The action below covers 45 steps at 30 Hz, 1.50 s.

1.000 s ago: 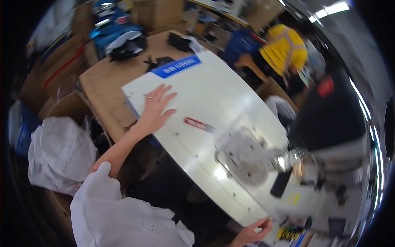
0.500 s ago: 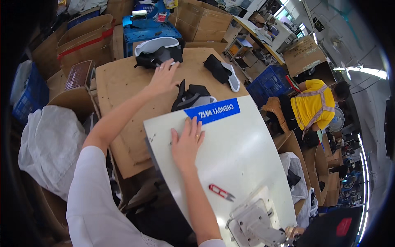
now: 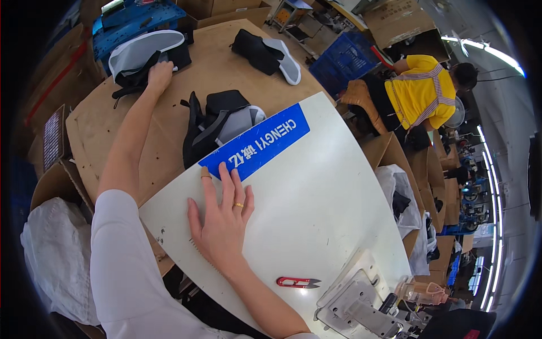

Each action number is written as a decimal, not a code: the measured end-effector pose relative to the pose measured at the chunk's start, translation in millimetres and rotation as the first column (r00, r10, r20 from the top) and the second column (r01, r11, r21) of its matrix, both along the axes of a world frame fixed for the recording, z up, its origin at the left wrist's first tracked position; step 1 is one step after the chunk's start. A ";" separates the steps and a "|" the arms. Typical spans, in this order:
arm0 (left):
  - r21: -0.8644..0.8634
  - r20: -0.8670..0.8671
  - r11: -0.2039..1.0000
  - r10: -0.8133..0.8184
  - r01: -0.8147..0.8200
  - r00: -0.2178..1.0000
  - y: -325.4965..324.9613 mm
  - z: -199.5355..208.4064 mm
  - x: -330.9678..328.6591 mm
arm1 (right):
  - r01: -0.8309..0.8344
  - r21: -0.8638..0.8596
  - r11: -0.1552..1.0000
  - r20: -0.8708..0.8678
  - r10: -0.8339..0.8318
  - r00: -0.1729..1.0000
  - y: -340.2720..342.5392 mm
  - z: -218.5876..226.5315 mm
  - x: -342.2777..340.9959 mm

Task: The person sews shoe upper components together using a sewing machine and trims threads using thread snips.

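Note:
At the far left of the cardboard-covered table, my left hand is closed on the edge of a black and light-grey shoe upper; its fingertips are partly hidden. My right hand lies flat with fingers apart on the white sewing table, touching nothing else. Its fingertips reach the blue label strip. Between the hands and farther off lies a second group of black and grey shoe uppers, partly behind the white table's edge. More uppers lie to the right of that.
Red-handled thread snips lie on the white table beside a sewing machine. Cardboard boxes with white sacks stand at right. A blue crate and a person in a yellow shirt are beyond. Another white sack sits at left.
My left hand has gone from reaching with fingers extended to closing on the shoe upper. My right hand stays flat on the white table. The whole view has shifted.

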<state>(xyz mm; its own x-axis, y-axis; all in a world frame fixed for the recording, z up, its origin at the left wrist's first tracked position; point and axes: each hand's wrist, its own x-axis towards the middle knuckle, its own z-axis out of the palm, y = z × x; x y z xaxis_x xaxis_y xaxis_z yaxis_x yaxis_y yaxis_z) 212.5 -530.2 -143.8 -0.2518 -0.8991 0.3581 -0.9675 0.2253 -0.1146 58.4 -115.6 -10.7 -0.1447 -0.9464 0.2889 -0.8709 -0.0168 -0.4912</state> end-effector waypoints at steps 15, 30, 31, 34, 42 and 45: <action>0.467 -0.593 0.659 -0.261 0.590 0.762 185.0 207.5 -92.5 | 0.019 -0.065 0.998 0.038 -0.017 0.999 3.6 -9.2 -6.7; 0.219 -0.032 0.845 -0.493 0.487 0.870 -84.6 -22.2 -284.4 | 0.129 -0.118 0.985 0.054 -0.123 0.991 5.5 -41.9 -6.7; 0.119 -0.012 0.827 -0.552 0.549 0.834 -96.7 -21.2 -258.7 | 0.107 -0.146 0.983 0.036 -0.103 0.994 5.4 -36.0 -2.6; -0.010 -0.159 0.777 -0.622 0.629 0.767 -60.0 13.6 -248.6 | 0.084 -0.128 0.988 0.315 -0.040 0.948 5.8 -26.2 -4.9; -0.600 -0.397 0.555 -0.832 0.575 0.388 156.2 222.8 -230.1 | 0.030 -0.180 0.983 0.238 0.014 0.971 0.7 -24.3 -3.6; -0.625 -0.302 0.439 -0.898 0.646 0.319 238.7 276.6 -222.7 | 0.020 -0.192 0.981 0.240 0.027 0.970 4.5 -23.6 -9.9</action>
<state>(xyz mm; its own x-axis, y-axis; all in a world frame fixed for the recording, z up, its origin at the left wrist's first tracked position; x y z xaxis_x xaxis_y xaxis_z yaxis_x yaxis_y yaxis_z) -10.2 -291.5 132.8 -0.4128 -0.1669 0.8954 -0.2429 0.9676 0.0684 48.5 -111.0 -34.3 -0.2291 -0.8774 0.4216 -0.7272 -0.1336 -0.6733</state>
